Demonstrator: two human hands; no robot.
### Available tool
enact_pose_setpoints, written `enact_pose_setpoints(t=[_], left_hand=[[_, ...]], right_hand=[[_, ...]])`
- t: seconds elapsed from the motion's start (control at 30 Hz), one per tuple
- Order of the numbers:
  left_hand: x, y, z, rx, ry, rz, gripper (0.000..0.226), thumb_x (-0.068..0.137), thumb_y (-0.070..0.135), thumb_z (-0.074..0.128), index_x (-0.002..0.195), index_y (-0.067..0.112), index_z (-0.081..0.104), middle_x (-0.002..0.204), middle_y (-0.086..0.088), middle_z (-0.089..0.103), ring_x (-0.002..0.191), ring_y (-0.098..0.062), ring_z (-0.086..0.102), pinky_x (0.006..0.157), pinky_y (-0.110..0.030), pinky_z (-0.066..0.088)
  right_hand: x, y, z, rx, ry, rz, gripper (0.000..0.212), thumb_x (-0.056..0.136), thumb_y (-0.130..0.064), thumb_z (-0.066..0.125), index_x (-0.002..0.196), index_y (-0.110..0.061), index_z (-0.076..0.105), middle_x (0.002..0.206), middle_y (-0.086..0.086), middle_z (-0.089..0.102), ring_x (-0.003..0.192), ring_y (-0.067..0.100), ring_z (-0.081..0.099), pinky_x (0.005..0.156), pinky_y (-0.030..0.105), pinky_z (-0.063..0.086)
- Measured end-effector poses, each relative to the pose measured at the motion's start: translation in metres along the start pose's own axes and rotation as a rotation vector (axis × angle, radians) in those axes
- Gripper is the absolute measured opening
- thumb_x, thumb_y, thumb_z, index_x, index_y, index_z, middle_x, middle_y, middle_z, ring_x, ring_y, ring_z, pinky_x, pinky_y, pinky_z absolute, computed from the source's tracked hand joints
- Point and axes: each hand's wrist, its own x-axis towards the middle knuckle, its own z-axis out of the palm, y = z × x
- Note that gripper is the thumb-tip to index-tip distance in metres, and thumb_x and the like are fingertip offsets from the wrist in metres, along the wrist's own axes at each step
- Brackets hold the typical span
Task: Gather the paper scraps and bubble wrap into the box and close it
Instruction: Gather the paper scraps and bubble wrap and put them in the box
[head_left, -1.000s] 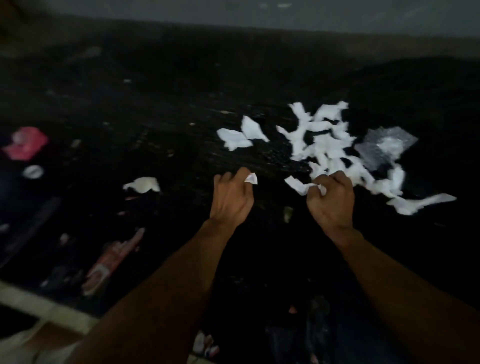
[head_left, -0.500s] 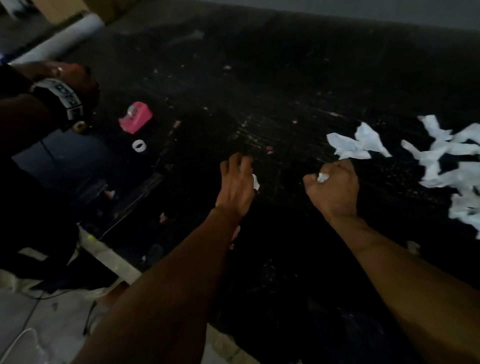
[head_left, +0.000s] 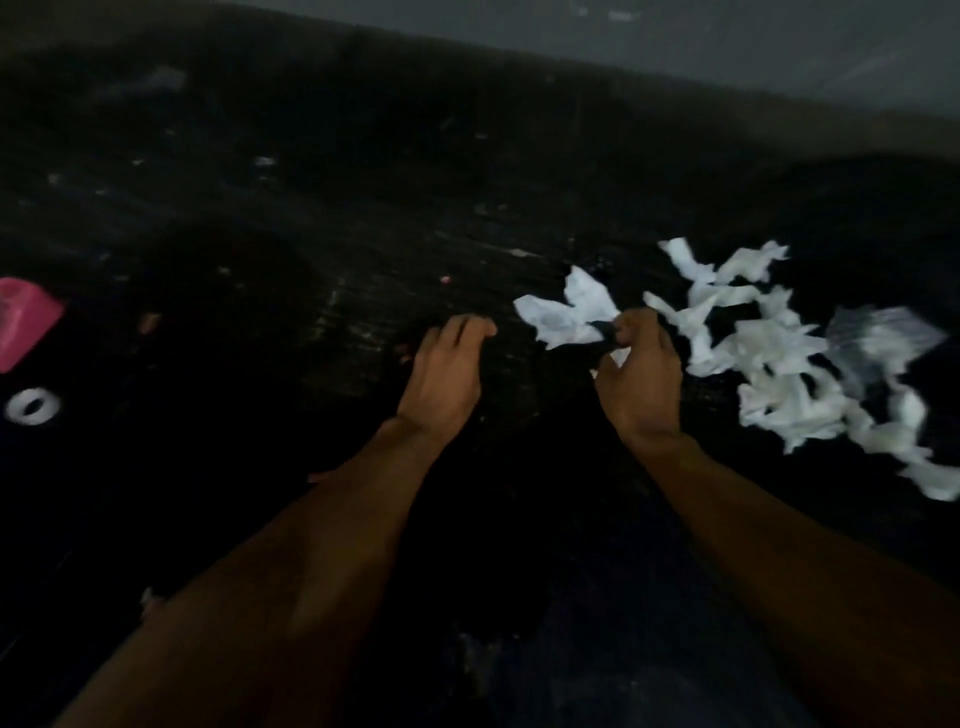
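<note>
Swings back right after the leftward glance of half a second ago: brings the pile of scraps into view again, at right on the bench, with bubble wrap lying against its right side. Reaches forward with right hand; pinches the near scrap at its right edge with curled fingers, a smaller white bit tucked under the palm. Holds left hand low over bare bench, fingers curled inward; cannot tell whether the small bit seen there a moment ago remains. Suggests gathering barely begun: most paper and the wrap not yet picked up. Shows no box anywhere, so cannot place the drop-off. Blurs heavily at right; cuts the pile's lower tail at the frame edge. Leaves pink block and white ring at far left, too dim to identify.
</note>
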Motion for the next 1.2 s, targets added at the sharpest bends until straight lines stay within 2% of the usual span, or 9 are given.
enact_pose_setpoints(t=[0.13,0.23,0.33,0.5,0.63,0.73,0.9,1.03,1.2], left_hand=[[0.058,0.042,0.031,0.019,-0.127,0.162,0.041,0.086,0.011,0.061,0.127,0.016,0.058,0.126,-0.012,0.052,0.105,-0.035,0.051,0.095,-0.039,0.04],[0.077,0.051,0.063,0.08,-0.332,0.04,0.061,0.085,0.041,0.065,0.141,0.028,0.043,0.135,-0.01,0.037,0.118,-0.034,0.04,0.102,-0.042,0.039],[0.073,0.039,0.085,0.068,-0.278,-0.032,0.049,0.086,0.045,0.062,0.13,0.027,0.055,0.132,-0.011,0.038,0.115,-0.033,0.04,0.101,-0.041,0.037],[0.062,0.035,0.092,-0.01,-0.03,-0.012,0.021,0.083,0.025,0.067,0.095,0.008,0.068,0.113,-0.017,0.055,0.1,-0.034,0.054,0.09,-0.041,0.044],[0.062,0.038,0.08,-0.138,0.045,-0.063,0.009,0.072,0.013,0.068,0.073,0.006,0.062,0.092,-0.013,0.062,0.084,-0.028,0.062,0.076,-0.034,0.052],[0.075,0.05,0.069,-0.257,0.031,-0.169,0.023,0.074,0.014,0.066,0.088,0.016,0.048,0.082,-0.006,0.059,0.075,-0.025,0.06,0.068,-0.033,0.049],[0.127,0.07,0.074,-0.173,-0.104,-0.072,0.061,0.086,0.019,0.065,0.138,0.024,0.034,0.118,-0.016,0.057,0.103,-0.032,0.059,0.088,-0.043,0.05],[0.16,0.082,0.103,0.124,-0.346,-0.054,0.07,0.094,0.035,0.055,0.15,0.038,0.013,0.146,-0.018,0.021,0.118,-0.037,0.047,0.099,-0.046,0.043],[0.164,0.081,0.122,0.179,-0.282,-0.038,0.041,0.092,0.04,0.057,0.129,0.021,0.053,0.14,-0.014,0.03,0.119,-0.035,0.042,0.1,-0.043,0.041]], right_hand=[[0.058,0.02,-0.016,-0.116,-0.039,-0.13,0.058,0.08,0.009,0.057,0.131,-0.019,0.055,0.131,0.012,0.049,0.111,0.028,0.058,0.091,0.032,0.047],[0.092,0.038,-0.008,-0.258,-0.305,-0.312,0.069,0.084,0.006,0.055,0.144,-0.026,0.043,0.15,0.007,0.035,0.128,0.023,0.047,0.098,0.029,0.044],[0.102,0.06,0.012,-0.425,-0.596,-0.366,0.055,0.092,-0.014,0.056,0.142,-0.032,0.043,0.155,0.001,0.03,0.135,0.022,0.041,0.11,0.034,0.033],[0.094,0.068,0.027,-0.317,-0.354,-0.39,0.028,0.085,-0.03,0.068,0.092,-0.003,0.069,0.105,0.018,0.063,0.095,0.037,0.06,0.093,0.042,0.042],[0.088,0.057,0.013,-0.174,-0.24,-0.34,0.011,0.074,-0.025,0.058,0.067,-0.016,0.056,0.078,0.007,0.059,0.077,0.031,0.058,0.08,0.036,0.044],[0.084,0.053,-0.017,0.106,-0.115,-0.113,0.022,0.074,-0.011,0.063,0.084,-0.02,0.047,0.077,-0.003,0.055,0.07,0.019,0.057,0.061,0.03,0.048],[0.075,0.068,-0.051,0.133,0.012,0.089,0.048,0.078,-0.006,0.065,0.122,-0.018,0.05,0.13,0.011,0.038,0.107,0.016,0.045,0.069,-0.005,0.035],[0.058,0.084,-0.028,-0.144,-0.256,0.023,0.055,0.087,-0.016,0.059,0.14,-0.012,0.045,0.143,0.018,0.039,0.132,0.03,0.039,0.103,0.031,0.035],[0.05,0.097,0.009,-0.353,-0.115,-0.114,0.032,0.079,-0.042,0.068,0.093,-0.013,0.068,0.099,0.016,0.063,0.095,0.038,0.056,0.081,0.044,0.045]])
